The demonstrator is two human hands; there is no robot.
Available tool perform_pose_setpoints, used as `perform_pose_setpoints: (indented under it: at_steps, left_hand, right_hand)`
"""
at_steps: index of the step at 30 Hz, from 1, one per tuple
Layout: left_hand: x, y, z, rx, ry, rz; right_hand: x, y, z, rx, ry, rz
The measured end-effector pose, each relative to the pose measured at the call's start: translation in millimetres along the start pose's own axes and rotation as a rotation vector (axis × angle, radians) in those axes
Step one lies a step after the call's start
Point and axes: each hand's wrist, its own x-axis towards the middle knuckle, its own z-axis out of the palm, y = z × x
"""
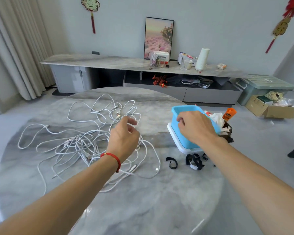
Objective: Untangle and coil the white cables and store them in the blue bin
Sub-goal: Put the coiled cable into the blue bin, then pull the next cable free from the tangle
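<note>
Marble table [143,209] below: left hand [124,138] hovers, fingers loosely curled, holding nothing, over the tangled white cables [85,141]. Right hand [196,128], fingers curled, hangs above the blue bin [185,141]; its grip is unclear.

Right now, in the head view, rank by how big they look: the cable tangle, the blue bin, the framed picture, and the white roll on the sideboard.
1. Cable tangle
2. Blue bin
3. Framed picture, unsure against the bin since it stands farther off
4. White roll
</note>
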Motion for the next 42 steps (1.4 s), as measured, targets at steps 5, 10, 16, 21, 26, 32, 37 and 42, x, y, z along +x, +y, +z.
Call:
perform_pose_setpoints:
  at_steps: [5, 10, 16, 21, 26, 32, 37, 42]
  left_hand:
    - [-28, -31, -70, 0.168, -0.036, -0.023]
    - [-51, -72, -112, 0.494, -0.249, -0.096]
    - [-73, -95, -119, 0.690, -0.534, 0.057]
    - [-68, -89, -101, 0.494, -0.471, 0.160]
    - [-57, -89, -69, 0.433, -0.391, 0.217]
    - [-44, -100, -62, 0.386, -0.232, 0.259]
    - [-44, -89, -63, 0.326, -0.108, 0.387]
    - [-49, -71, -63, 0.367, -0.115, 0.400]
  right_hand:
    - [-63, -81, 24, 0.096, -0.146, -0.090]
    - [-114, -144, 52, 0.064, -0.205, -0.225]
    - [-130, -161, 59, 0.086, -0.192, -0.234]
    - [-130, -155, 23, 0.499, 0.063, -0.178]
    - [-138, -157, -1, 1.440, -0.075, 0.034]
    - [-142, -130, -32, 1.847, -0.109, 0.324]
    - [-144, -105, -6, 0.980, -0.196, 0.370]
    - [-162, -116, 9, 0.175, -0.450, 0.143]
